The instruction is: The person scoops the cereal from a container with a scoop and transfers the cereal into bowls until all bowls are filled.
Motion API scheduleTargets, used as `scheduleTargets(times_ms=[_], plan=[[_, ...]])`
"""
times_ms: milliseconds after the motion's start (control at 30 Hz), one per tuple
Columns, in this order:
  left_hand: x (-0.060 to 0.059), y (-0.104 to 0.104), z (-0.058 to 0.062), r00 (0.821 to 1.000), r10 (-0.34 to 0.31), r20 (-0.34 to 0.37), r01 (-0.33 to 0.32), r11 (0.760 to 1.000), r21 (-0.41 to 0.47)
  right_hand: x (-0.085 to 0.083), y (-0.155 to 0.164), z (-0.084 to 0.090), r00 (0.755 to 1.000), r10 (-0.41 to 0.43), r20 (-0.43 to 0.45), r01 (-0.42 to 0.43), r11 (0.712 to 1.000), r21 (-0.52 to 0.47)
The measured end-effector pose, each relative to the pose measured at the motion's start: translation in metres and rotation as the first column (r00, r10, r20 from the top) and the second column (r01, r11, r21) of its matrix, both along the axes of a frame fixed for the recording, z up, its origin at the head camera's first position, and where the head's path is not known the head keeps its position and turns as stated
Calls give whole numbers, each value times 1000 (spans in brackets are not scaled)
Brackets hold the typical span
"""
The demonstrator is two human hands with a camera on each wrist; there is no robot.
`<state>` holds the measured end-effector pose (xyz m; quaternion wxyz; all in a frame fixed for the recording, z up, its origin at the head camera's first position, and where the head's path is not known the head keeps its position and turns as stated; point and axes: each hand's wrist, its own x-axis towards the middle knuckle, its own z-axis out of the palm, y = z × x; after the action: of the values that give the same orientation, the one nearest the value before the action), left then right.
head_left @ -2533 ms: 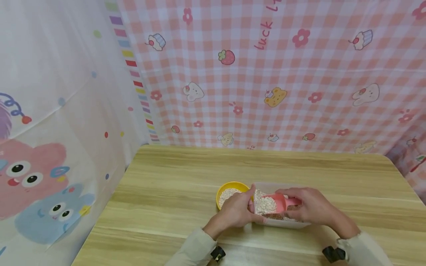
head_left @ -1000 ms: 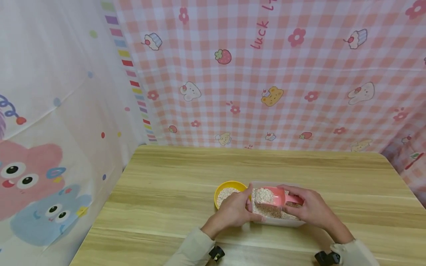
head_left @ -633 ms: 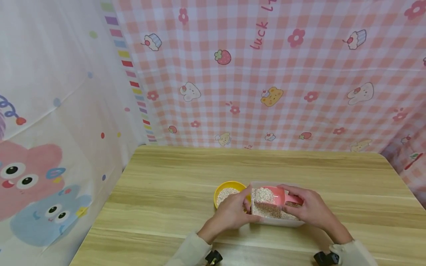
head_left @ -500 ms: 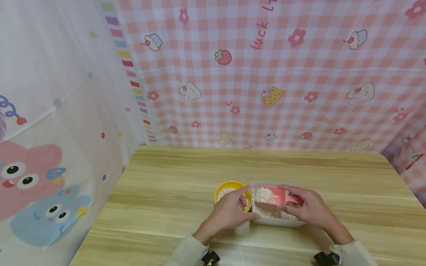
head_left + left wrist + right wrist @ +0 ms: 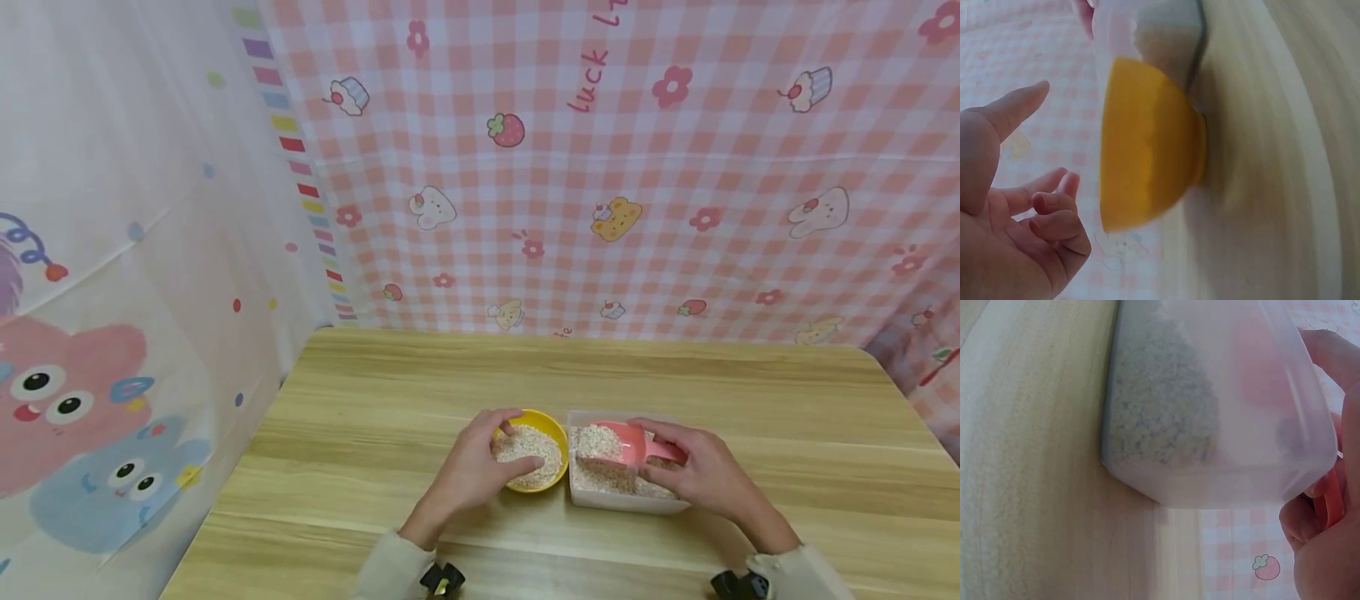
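The right hand [image 5: 701, 475] grips the handle of a pink scoop [image 5: 626, 444], fingers [image 5: 660, 432] curled over the top of it and the thumb side hidden beneath. The scoop's mouth, heaped with pale oat-like flakes [image 5: 596, 439], points away from those fingers toward the left, level enough that the load stays in. It hangs just above a clear plastic tub [image 5: 626, 500] holding more of the same flakes, so anything that slips off would likely drop back in. From the right wrist view the tub [image 5: 1210, 419] shows flakes banked to one side against its wall.

The left hand [image 5: 472, 471] sits at a yellow bowl [image 5: 551, 479] that stands on the tabletop [image 5: 675, 379], touching or all but touching the tub's left wall. Its fingers [image 5: 498, 419] curve around the bowl's far-left rim and the thumb reaches along the near side, seemingly to keep the bowl steady. In the left wrist view the fingers [image 5: 1054, 215] look loosely bent and slightly off the bowl [image 5: 1147, 144], so whether they actually press on it I cannot tell. The bowl is already partly filled with flakes
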<state>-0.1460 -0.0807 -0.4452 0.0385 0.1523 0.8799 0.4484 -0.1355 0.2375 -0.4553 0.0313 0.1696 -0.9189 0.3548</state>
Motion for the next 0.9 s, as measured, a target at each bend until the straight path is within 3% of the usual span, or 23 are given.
scheduleTargets(times_ms=[233, 533, 900], plan=[[-5, -16, -6, 999, 24, 36, -24, 1000, 3, 0, 0, 1, 1000, 0, 21, 0, 1000, -8], [-9, -27, -15, 986, -26, 167, 27, 1000, -1, 0, 1, 2, 1000, 15, -11, -15, 1000, -23], [-17, -27, -29, 959, -180, 221, 176, 984, 39, -1, 1, -2, 1000, 10, 1, -10, 1000, -23]])
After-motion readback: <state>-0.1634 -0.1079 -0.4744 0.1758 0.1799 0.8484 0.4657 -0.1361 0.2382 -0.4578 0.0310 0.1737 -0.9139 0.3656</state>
